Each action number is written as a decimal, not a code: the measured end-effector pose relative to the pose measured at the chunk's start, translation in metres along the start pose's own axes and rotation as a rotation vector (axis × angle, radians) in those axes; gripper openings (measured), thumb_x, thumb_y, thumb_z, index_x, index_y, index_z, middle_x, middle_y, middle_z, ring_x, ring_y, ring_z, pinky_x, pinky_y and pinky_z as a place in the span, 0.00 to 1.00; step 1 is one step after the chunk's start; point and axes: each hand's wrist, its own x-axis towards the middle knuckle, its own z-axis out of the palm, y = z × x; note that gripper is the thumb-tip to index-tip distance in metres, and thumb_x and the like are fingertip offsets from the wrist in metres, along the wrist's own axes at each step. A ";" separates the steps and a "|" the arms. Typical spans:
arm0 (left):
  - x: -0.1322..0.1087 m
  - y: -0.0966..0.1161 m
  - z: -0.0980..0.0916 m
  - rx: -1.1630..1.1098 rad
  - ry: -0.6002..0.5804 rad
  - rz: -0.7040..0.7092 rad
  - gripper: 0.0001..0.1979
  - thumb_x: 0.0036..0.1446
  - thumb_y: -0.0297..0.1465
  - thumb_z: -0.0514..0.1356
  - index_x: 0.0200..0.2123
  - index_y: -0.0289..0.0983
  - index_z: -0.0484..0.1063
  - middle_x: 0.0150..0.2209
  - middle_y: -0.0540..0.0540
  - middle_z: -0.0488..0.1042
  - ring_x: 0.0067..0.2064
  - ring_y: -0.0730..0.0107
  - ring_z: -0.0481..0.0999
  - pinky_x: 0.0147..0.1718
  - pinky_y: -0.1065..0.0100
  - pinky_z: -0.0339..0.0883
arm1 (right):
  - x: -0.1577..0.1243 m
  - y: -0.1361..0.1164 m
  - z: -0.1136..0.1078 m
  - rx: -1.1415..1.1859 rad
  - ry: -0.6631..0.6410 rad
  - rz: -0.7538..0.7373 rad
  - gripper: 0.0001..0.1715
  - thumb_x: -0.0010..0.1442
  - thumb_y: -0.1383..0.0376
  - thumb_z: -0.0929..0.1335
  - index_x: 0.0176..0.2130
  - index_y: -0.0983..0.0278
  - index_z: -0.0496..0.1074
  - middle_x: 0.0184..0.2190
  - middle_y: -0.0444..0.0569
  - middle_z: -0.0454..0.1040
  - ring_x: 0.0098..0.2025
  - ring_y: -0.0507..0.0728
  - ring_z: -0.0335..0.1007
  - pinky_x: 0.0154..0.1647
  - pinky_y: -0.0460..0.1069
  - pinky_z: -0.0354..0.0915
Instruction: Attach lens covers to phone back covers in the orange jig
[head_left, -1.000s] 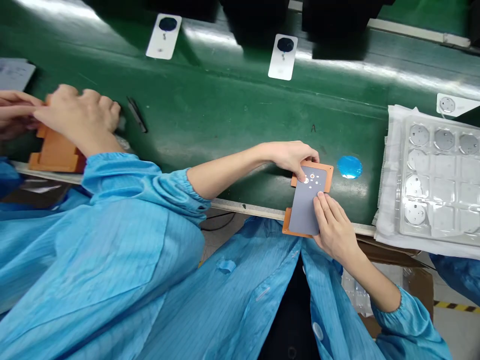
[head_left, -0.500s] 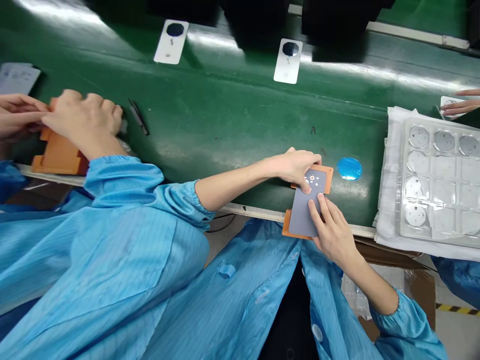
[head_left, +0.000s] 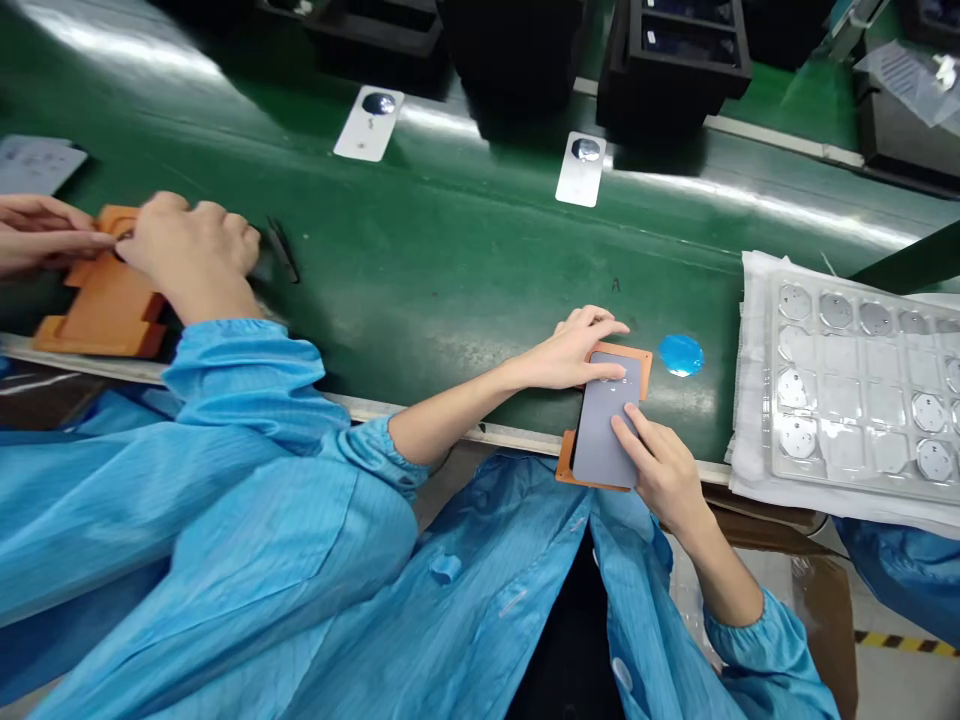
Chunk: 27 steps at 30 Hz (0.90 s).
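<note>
A grey panel (head_left: 604, 420) lies in an orange jig (head_left: 637, 355) at the near edge of the green belt (head_left: 450, 270). My left hand (head_left: 574, 350) holds the jig's top left corner, its thumb on the panel's upper end and its fingers curved over the far edge. My right hand (head_left: 656, 465) lies flat on the panel's lower right part, index finger stretched out across it. A round blue film (head_left: 680, 355) sits on the belt just right of the jig.
A clear blister tray (head_left: 847, 400) of round metal discs rests on white foam at the right. A co-worker's hands (head_left: 187, 250) work on another orange jig (head_left: 105, 305) at the left, beside dark tweezers (head_left: 283, 250). Two white cards (head_left: 581, 168) lie farther back, before black trays (head_left: 675, 50).
My left thumb has moved over the panel's upper end, covering its small holes. My right hand has slid a little lower on the panel. The view has tilted up.
</note>
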 end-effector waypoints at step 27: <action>-0.041 0.035 0.040 -1.221 0.302 0.086 0.17 0.42 0.37 0.78 0.26 0.38 0.74 0.29 0.48 0.81 0.36 0.62 0.82 0.43 0.57 0.76 | 0.077 -0.044 -0.040 0.398 0.529 0.094 0.09 0.62 0.73 0.71 0.41 0.60 0.77 0.32 0.47 0.80 0.33 0.55 0.77 0.33 0.52 0.73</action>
